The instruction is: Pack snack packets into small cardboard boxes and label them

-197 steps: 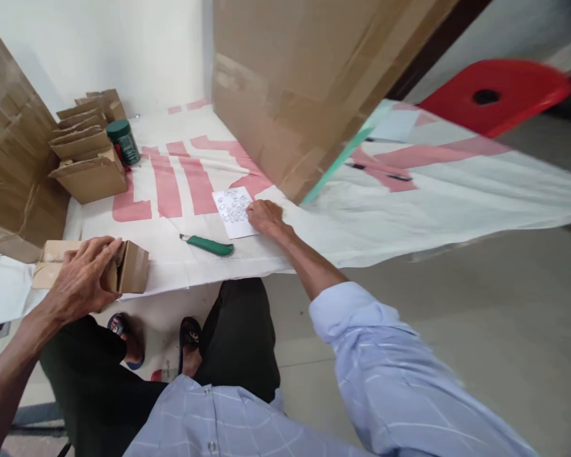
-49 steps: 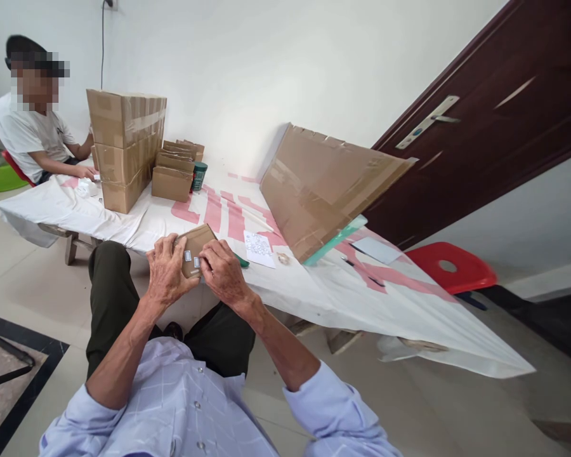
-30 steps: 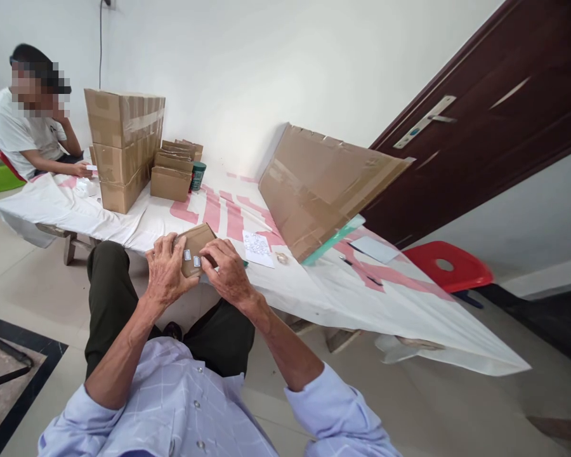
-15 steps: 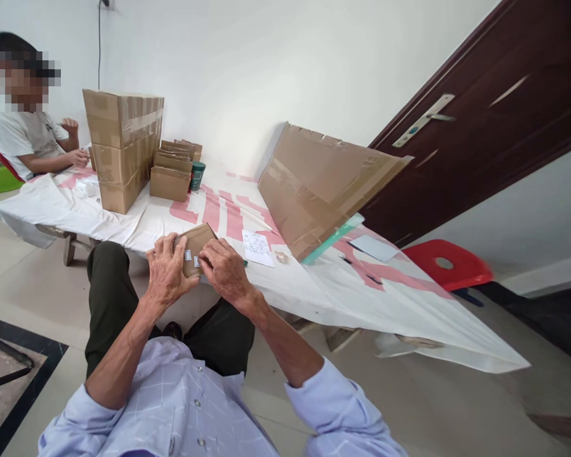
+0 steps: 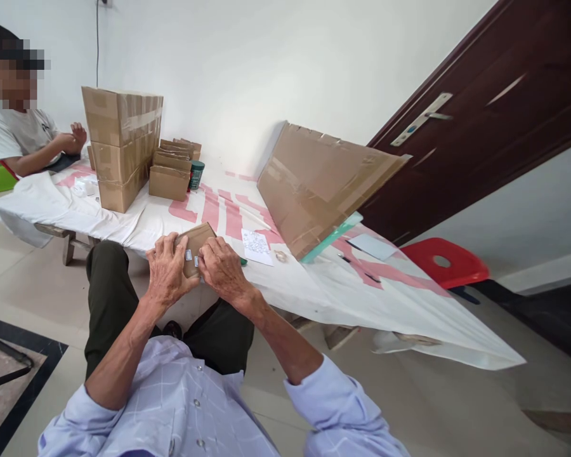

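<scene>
My left hand [image 5: 165,270] grips the left side of a small brown cardboard box [image 5: 198,239] held above my lap at the table's near edge. Two small white labels with dark borders show on its face; one label [image 5: 188,255] lies near my left fingertips. My right hand [image 5: 221,266] is closed at the box's right side, its bent fingertips against the face beside the other label [image 5: 196,261]. Those fingers hide part of the box, and whether anything small is pinched in them does not show. A white sheet with small printed marks [image 5: 257,246] lies on the table beyond my right hand.
Tall stacked cardboard boxes [image 5: 118,149] stand left on the cloth-covered table [image 5: 285,285], beside smaller boxes [image 5: 169,181] and a green canister [image 5: 196,174]. A large cardboard sheet [image 5: 314,190] leans against the wall. At right is a red stool [image 5: 445,260]; a person [image 5: 23,139] sits far left.
My right fingers have shifted slightly up and curled closer against the box; my left hand keeps its hold. The person at far left has leaned back and drawn their hands together.
</scene>
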`<state>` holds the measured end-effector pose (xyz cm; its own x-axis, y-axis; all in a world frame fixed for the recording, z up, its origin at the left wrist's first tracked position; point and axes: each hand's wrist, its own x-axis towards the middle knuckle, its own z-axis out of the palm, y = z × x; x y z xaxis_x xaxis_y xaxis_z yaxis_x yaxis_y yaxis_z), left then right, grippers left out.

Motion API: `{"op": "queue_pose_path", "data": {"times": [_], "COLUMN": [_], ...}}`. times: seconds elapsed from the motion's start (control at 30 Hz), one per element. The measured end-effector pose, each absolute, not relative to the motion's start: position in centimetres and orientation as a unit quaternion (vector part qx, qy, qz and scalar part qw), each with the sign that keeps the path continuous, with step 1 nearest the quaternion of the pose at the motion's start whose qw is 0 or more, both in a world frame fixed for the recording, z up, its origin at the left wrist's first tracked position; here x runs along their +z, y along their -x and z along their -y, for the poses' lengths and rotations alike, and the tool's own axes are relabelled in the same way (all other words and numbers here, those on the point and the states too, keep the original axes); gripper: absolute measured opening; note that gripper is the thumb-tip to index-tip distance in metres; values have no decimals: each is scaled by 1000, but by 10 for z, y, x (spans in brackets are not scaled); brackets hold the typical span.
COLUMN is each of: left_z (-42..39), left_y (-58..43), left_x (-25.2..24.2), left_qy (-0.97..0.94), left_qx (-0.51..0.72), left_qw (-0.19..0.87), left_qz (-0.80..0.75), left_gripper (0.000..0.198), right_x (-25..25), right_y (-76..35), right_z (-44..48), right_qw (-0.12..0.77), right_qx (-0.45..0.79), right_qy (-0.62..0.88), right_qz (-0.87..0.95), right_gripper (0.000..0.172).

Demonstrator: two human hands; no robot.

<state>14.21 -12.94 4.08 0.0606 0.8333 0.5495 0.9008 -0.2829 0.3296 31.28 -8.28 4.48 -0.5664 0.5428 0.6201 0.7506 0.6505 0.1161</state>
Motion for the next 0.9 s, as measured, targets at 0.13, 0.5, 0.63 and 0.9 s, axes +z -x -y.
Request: {"op": "queue_pose_path", "data": {"times": [0.13,0.5,0.63,0.9], "left_z": [129,130,130,130], "left_y": [-142,-143,-142,-143], "left_x": [40,43,43,44], "left_qy": [730,731,730,729], "left_qx": [-331,-320,-312,-309], "left_qw": [47,57,56,48], "left_qz": [596,601,605,609], "left_gripper": [81,79,85,83], "right_x": [43,44,48,47], "right_y": [-313,-314,-319,-323], "right_z": [82,83,85,86], "right_qw": [278,307,326,321], "right_qx": [-190,-147,-97,-114], "right_qy": [373,375,366,345], "right_qz": [865,862,866,875], "right_gripper": [13,15,16,15]}}
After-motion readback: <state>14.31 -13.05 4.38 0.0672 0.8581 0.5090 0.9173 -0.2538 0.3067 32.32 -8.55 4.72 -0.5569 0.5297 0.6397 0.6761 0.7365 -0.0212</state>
